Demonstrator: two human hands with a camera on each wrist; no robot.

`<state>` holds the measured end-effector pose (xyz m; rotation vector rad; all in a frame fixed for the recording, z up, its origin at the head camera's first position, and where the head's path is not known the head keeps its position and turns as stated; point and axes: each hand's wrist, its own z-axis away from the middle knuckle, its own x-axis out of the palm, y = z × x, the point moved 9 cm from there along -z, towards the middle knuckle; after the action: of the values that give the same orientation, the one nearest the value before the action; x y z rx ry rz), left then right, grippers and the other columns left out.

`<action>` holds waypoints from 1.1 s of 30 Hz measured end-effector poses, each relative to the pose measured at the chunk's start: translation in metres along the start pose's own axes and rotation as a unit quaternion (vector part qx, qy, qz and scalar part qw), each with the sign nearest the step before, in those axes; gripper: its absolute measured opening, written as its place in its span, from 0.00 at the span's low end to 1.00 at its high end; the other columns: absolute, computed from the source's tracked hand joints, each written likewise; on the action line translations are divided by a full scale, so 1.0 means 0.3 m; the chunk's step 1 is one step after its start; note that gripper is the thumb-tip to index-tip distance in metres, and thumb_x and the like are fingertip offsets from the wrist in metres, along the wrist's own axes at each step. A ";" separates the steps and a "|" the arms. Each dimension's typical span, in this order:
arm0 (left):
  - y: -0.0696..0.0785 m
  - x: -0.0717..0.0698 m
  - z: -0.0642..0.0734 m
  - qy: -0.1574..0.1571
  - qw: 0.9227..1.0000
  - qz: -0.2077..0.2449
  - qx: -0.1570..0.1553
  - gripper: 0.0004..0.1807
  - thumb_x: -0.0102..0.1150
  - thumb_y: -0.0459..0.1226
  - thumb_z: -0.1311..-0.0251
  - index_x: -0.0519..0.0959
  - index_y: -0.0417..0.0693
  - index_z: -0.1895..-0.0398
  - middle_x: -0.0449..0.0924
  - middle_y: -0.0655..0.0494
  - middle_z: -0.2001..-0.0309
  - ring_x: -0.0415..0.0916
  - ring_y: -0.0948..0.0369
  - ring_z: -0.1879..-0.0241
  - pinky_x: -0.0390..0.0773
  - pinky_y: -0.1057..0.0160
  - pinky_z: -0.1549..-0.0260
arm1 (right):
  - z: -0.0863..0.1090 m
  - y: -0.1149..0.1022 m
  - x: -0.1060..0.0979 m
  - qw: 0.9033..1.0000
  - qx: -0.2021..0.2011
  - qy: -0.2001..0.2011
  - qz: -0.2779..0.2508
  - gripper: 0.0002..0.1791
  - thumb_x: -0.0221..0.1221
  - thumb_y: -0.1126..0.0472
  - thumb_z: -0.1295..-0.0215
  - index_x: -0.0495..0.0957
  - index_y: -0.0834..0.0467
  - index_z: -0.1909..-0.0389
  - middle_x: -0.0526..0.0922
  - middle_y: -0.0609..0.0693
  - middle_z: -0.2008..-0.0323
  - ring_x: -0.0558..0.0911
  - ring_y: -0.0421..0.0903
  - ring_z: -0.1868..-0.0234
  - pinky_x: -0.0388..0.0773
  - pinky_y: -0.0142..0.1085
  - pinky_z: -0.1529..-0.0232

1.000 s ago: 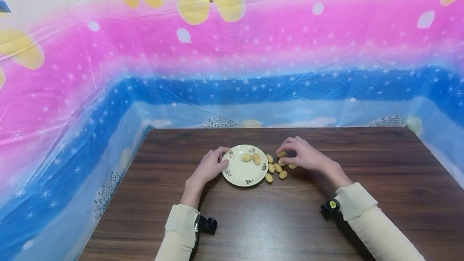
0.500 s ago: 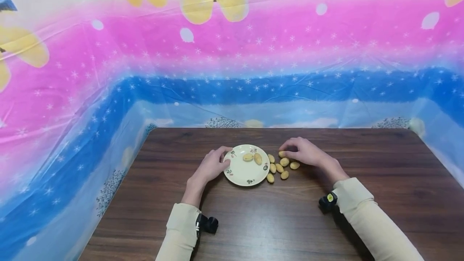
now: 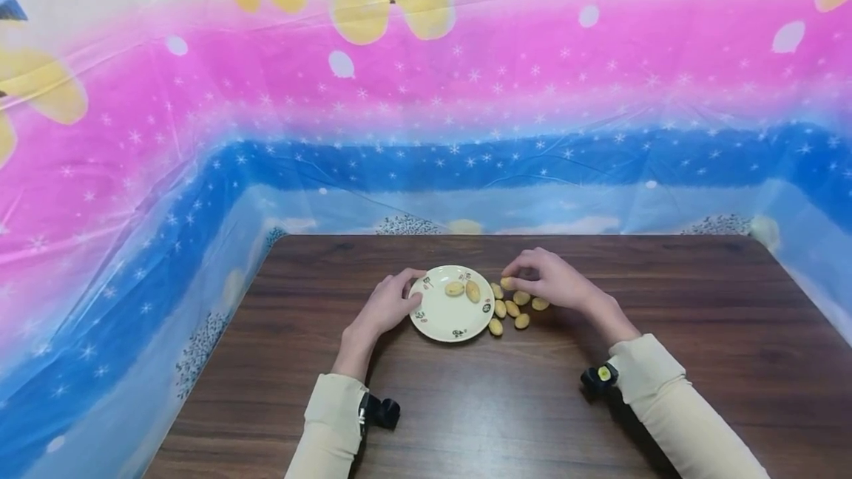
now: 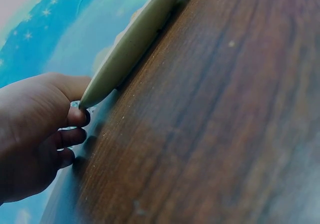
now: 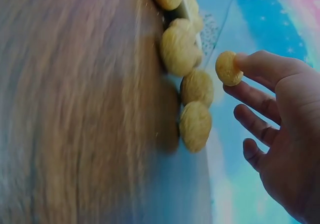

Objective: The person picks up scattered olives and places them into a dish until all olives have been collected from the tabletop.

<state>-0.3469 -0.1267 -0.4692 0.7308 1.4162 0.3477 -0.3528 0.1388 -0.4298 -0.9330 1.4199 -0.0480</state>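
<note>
My left hand (image 3: 384, 303) grips the left rim of a round white plate (image 3: 442, 322) with small dark and red motifs. In the left wrist view the plate's underside (image 4: 135, 46) shows, with the hand (image 4: 37, 119) at its near edge. Two yellow-tan oval nuts, wrinkled like shelled walnuts or pecans, lie on the plate; one is the right-hand nut (image 3: 472, 291). Right of the plate, my right hand (image 3: 558, 283) pinches another nut (image 5: 228, 68) between thumb and fingertips, above the table. Its other fingers are loosely bent in the right wrist view.
Several loose nuts (image 3: 512, 308) lie close together on the dark wooden table (image 3: 459, 405), between the plate and the right hand. A patterned cloth (image 3: 426, 161) hangs behind and beside the table. Black cameras (image 3: 382, 413) sit on both wrists.
My right hand has picked up a nut from the back of the pile and moved it slightly left, toward the plate. The left hand and plate stay put.
</note>
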 end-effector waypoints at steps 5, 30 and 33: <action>-0.001 0.000 -0.001 -0.001 1.000 0.001 -0.001 0.24 0.53 0.41 0.32 0.73 0.55 0.32 0.69 0.56 0.70 0.63 0.58 0.68 0.62 0.60 0.64 | -0.002 -0.055 0.009 1.000 -0.031 -0.002 -0.001 0.12 0.61 0.47 0.32 0.86 0.44 0.53 0.83 0.37 0.56 0.76 0.43 0.50 0.72 0.46 0.50; 0.007 0.000 0.002 0.000 1.000 0.006 0.005 0.24 0.53 0.40 0.32 0.73 0.54 0.32 0.68 0.56 0.71 0.63 0.58 0.68 0.61 0.59 0.63 | -0.036 -0.168 0.146 0.992 -0.113 -0.021 0.058 0.09 0.64 0.54 0.35 0.87 0.47 0.56 0.84 0.39 0.59 0.75 0.43 0.59 0.68 0.41 0.52; 0.008 -0.001 0.002 0.001 1.000 0.009 0.007 0.24 0.53 0.40 0.32 0.73 0.53 0.33 0.68 0.56 0.71 0.63 0.58 0.68 0.61 0.59 0.63 | -0.038 -0.177 0.149 0.990 -0.124 -0.017 0.066 0.08 0.64 0.54 0.35 0.87 0.47 0.57 0.84 0.40 0.60 0.75 0.42 0.60 0.68 0.41 0.53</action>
<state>-0.3458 -0.1253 -0.4675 0.7543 1.4160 0.3530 -0.3270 0.0735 -0.4344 -1.0338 1.4747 0.2469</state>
